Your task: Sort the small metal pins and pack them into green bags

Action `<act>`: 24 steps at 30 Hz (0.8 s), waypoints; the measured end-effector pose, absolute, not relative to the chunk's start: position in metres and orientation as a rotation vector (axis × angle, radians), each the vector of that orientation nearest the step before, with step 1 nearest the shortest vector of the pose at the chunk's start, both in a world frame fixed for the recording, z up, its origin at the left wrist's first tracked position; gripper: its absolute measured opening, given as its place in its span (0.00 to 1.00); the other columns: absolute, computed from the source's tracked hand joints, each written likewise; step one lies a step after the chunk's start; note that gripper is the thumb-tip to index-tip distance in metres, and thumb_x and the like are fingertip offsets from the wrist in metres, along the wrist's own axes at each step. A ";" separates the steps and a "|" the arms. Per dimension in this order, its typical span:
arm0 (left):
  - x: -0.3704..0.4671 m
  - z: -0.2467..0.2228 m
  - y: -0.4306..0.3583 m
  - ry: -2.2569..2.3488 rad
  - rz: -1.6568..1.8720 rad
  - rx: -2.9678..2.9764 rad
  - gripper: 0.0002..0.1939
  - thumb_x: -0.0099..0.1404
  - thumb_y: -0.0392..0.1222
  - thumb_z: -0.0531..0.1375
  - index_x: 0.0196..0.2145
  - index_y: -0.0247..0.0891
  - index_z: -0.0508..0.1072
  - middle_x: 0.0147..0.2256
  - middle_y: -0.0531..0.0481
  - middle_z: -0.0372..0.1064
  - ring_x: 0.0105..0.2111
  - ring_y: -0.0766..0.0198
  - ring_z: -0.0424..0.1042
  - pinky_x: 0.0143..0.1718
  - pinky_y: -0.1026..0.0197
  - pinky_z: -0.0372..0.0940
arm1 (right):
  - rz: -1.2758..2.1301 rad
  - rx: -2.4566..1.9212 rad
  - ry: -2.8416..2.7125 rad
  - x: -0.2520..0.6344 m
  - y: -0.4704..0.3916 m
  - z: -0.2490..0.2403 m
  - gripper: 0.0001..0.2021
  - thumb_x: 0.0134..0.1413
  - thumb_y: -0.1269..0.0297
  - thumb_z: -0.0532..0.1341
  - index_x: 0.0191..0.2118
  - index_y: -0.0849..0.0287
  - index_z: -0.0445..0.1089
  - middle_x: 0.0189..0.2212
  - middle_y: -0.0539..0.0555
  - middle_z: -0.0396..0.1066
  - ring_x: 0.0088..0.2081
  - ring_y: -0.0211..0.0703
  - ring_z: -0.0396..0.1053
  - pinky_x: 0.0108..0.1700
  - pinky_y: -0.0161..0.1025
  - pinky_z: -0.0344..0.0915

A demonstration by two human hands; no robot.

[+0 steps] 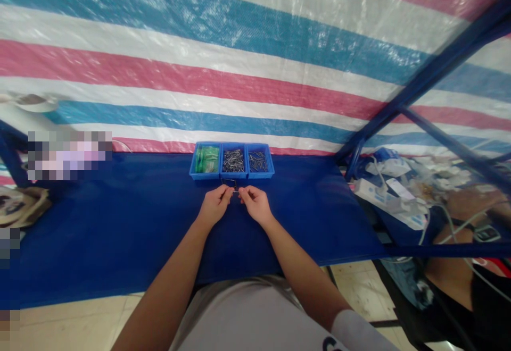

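My left hand (215, 203) and my right hand (255, 202) are close together over the blue table, fingers pinched. Between their fingertips is a small metal piece (235, 191), too small to identify. A thin dark bent rod (229, 181) shows just above the fingertips; which hand bears it is unclear. Just beyond the hands stands a blue three-section tray (232, 176). Its left section holds green packets (208, 158), the middle one short metal parts (233, 160), the right one longer thin metal pieces (258, 161).
The blue tabletop (139, 223) meets a striped sheet (239, 85) behind. On the right are a blue frame bar (415, 74), a white power strip (391, 205), cables and a person's arm (451, 271). A cardboard box (30, 207) stands at the left.
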State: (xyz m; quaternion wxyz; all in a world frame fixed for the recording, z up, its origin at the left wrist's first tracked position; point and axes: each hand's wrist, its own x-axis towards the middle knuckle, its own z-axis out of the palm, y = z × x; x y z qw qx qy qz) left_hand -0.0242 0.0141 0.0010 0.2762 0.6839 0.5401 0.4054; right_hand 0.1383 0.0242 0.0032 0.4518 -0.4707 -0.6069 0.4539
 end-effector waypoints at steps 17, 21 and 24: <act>-0.026 -0.001 0.014 1.656 1.286 1.738 0.19 0.69 0.49 0.49 0.25 0.39 0.68 0.18 0.55 0.62 0.20 0.69 0.63 0.25 0.66 0.57 | 1.450 -1.131 -1.047 0.130 0.039 0.007 0.20 0.47 0.46 0.64 0.24 0.60 0.70 0.15 0.47 0.65 0.13 0.30 0.55 0.14 0.30 0.50; -0.026 -0.001 0.014 1.695 1.311 1.708 0.19 0.69 0.48 0.49 0.25 0.38 0.67 0.18 0.55 0.62 0.20 0.69 0.62 0.25 0.66 0.57 | 1.496 -0.975 -1.086 0.127 0.047 0.005 0.25 0.52 0.46 0.61 0.50 0.58 0.71 0.35 0.56 0.77 0.24 0.36 0.70 0.23 0.33 0.64; -0.026 0.000 0.014 1.690 1.323 1.706 0.19 0.69 0.49 0.49 0.25 0.39 0.67 0.18 0.55 0.63 0.20 0.69 0.62 0.25 0.65 0.57 | 1.442 -0.971 -1.229 0.130 0.046 0.001 0.25 0.53 0.50 0.62 0.54 0.56 0.68 0.41 0.57 0.77 0.30 0.39 0.73 0.29 0.36 0.68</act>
